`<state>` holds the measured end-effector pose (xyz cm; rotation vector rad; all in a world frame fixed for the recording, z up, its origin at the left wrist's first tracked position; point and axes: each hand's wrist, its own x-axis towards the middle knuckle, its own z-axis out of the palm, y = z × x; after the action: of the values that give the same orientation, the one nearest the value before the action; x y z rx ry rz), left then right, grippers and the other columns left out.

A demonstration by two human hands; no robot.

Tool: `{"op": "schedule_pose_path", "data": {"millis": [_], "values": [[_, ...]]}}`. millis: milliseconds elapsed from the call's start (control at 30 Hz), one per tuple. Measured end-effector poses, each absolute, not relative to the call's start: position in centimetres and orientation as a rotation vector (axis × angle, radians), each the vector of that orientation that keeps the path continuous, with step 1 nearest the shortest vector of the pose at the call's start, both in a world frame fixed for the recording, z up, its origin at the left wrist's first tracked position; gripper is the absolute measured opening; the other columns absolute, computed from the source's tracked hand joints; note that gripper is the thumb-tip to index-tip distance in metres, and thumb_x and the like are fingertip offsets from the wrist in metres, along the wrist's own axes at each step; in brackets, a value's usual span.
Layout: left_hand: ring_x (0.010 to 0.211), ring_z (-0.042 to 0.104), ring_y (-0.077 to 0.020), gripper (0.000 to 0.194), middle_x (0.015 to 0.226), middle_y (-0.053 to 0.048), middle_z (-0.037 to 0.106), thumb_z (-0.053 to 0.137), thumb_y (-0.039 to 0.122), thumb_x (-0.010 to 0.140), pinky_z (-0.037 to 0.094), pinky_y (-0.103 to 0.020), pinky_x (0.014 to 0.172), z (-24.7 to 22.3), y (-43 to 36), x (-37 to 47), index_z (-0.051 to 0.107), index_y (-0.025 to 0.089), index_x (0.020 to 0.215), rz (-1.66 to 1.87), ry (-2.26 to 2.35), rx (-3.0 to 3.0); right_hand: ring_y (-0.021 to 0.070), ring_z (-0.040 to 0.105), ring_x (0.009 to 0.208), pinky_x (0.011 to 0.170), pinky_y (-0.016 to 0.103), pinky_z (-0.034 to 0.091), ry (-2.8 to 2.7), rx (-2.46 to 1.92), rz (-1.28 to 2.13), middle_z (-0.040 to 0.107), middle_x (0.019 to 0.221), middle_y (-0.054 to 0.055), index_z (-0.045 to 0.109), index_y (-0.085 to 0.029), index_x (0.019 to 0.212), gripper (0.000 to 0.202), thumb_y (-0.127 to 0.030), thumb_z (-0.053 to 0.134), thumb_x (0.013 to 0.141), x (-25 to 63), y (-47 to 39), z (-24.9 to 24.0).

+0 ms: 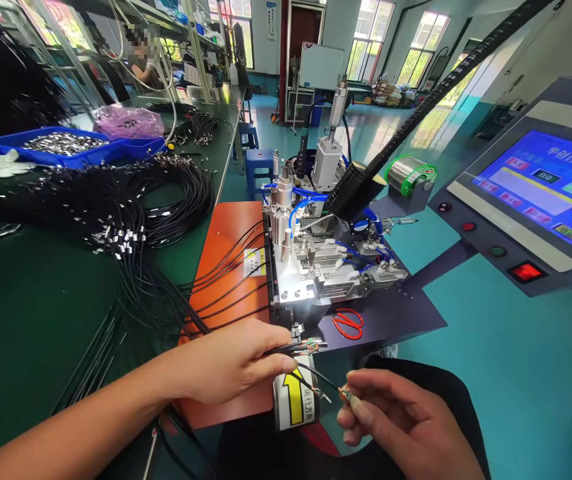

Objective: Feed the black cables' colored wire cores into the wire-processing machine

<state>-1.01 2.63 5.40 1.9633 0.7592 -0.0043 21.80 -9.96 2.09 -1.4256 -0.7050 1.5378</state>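
Clasping black cables (297,347) in a curled left hand (239,363), pinching one stripped end (347,395) in a nearly closed right hand (399,417), in front of the soldering machine (323,257). Best handled lightly, sparing fine wires (342,392).

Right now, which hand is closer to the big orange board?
Left. The left hand reaches over the orange board, gripping black cables; the right hand is off past its right edge, pinching one cable's end.

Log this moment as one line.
left hand: gripping black cables | right hand: pinching one cable end | ahead: machine | screen: lit
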Motion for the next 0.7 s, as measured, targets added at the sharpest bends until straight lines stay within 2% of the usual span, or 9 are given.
{"op": "schedule_pose_path", "data": {"millis": [267,500,633,700], "values": [[0.066,0.046,-0.0134,0.029,0.073,0.001,0.056,0.045,0.036,0.1,0.031,-0.026,0.057,5.3,2.7,-1.1,0.053,0.019,0.079,-0.01,0.729,1.939,0.0203,0.072,0.064,0.062,0.033,0.061,-0.692,-1.411,1.539,0.077,0.073,0.011,0.076,-0.016,0.095,0.039,-0.045,0.085,0.07,21.9,-9.8,2.4],[0.065,0.043,-0.012,0.029,0.072,0.003,0.05,0.044,0.035,0.1,0.031,-0.023,0.058,5.4,2.7,-0.9,0.049,0.018,0.077,0.014,0.684,1.954,0.0204,0.073,0.063,0.062,0.032,0.061,-0.707,-1.41,1.543,0.078,0.076,0.01,0.075,-0.016,0.098,0.038,-0.046,0.082,0.074,22.2,-9.7,1.9],[0.06,0.038,-0.0097,0.023,0.072,0.003,0.045,0.046,0.036,0.1,0.034,-0.021,0.053,7.6,3.2,-2.9,0.054,0.017,0.09,0.055,0.567,1.817,0.0247,0.075,0.084,0.074,0.034,0.063,-0.796,-1.391,1.448,0.078,0.094,0.01,0.076,-0.021,0.1,0.037,-0.053,0.073,0.08,22.7,-9.4,1.1],[0.056,0.039,-0.0083,0.024,0.073,0.003,0.047,0.046,0.037,0.1,0.035,-0.02,0.05,9.8,4.8,-4.6,0.056,0.016,0.102,0.323,0.625,1.8,0.0258,0.075,0.09,0.079,0.033,0.062,-0.926,-1.4,1.484,0.078,0.095,0.01,0.077,-0.024,0.099,0.037,-0.056,0.07,0.082,22.2,-9.6,0.3]]}}
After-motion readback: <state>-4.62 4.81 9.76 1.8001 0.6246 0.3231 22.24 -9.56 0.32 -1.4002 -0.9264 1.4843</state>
